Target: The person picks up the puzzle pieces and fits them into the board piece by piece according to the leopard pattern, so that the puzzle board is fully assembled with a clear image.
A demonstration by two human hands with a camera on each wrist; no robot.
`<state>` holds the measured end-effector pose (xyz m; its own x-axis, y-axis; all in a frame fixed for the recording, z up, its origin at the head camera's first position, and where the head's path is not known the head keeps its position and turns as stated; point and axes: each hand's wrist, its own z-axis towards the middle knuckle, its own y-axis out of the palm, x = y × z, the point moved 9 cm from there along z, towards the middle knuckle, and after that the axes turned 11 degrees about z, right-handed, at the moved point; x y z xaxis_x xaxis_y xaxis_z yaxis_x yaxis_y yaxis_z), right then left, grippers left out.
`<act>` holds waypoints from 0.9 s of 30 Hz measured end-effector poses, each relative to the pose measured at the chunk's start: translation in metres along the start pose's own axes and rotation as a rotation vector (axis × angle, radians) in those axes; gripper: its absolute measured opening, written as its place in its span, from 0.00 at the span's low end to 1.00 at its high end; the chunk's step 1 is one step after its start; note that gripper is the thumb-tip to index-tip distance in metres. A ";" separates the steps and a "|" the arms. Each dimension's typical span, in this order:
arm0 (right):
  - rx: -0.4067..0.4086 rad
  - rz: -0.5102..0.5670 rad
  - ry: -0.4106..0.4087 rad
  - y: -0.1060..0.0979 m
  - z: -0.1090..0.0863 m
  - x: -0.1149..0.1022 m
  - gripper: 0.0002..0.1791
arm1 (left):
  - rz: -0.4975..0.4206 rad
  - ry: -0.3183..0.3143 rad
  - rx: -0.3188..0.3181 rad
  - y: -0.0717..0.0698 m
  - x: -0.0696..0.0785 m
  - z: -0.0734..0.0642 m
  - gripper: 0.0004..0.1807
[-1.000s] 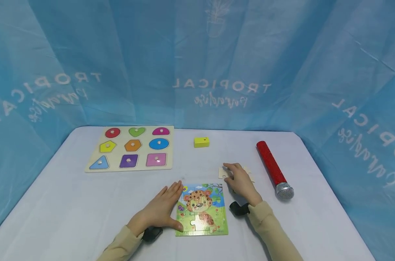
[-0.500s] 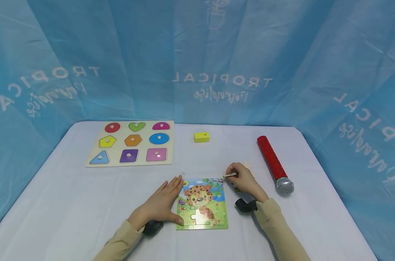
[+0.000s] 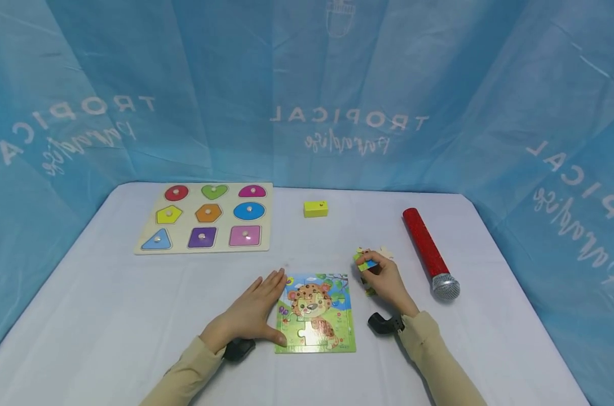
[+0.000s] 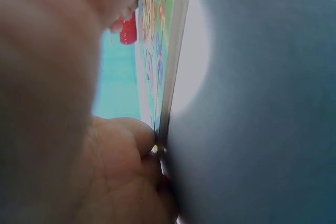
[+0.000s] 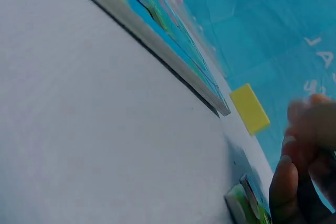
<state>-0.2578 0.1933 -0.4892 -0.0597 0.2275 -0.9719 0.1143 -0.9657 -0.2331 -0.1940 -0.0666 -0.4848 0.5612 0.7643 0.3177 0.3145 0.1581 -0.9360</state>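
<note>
A square leopard jigsaw puzzle [image 3: 312, 309] lies flat on the table. My left hand [image 3: 253, 316] rests along its left edge, fingers extended and thumb at the lower left corner; the left wrist view shows its fingers [image 4: 123, 135] against the puzzle's side. To the right of the puzzle, my right hand [image 3: 385, 285] pinches a puzzle piece [image 3: 365, 265] with a blue, yellow and green face. Loose puzzle pieces [image 3: 386, 254] lie around and under that hand, partly hidden by it. In the right wrist view, pieces [image 5: 247, 200] appear below the right hand [image 5: 310, 156].
A shape board [image 3: 203, 219] with knobbed coloured shapes lies at the back left. Behind the puzzle sits a yellow block [image 3: 315, 209]. A red microphone [image 3: 431, 254] lies right of the right hand. Blue printed cloth [image 3: 225, 84] hangs behind the white-covered table [image 3: 83, 316].
My right hand has picked up a pale-backed puzzle piece. It was edge-on near the puzzle's top right corner; now its coloured face shows, slightly farther right. The left hand stays put.
</note>
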 end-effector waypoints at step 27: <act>-0.393 -0.242 0.047 0.055 -0.025 -0.017 0.06 | 0.016 -0.003 0.011 0.002 -0.001 0.000 0.71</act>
<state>-0.2261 0.1389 -0.4866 -0.0873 0.4551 -0.8862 0.4704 -0.7653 -0.4393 -0.1941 -0.0671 -0.4871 0.5635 0.7688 0.3023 0.2971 0.1528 -0.9425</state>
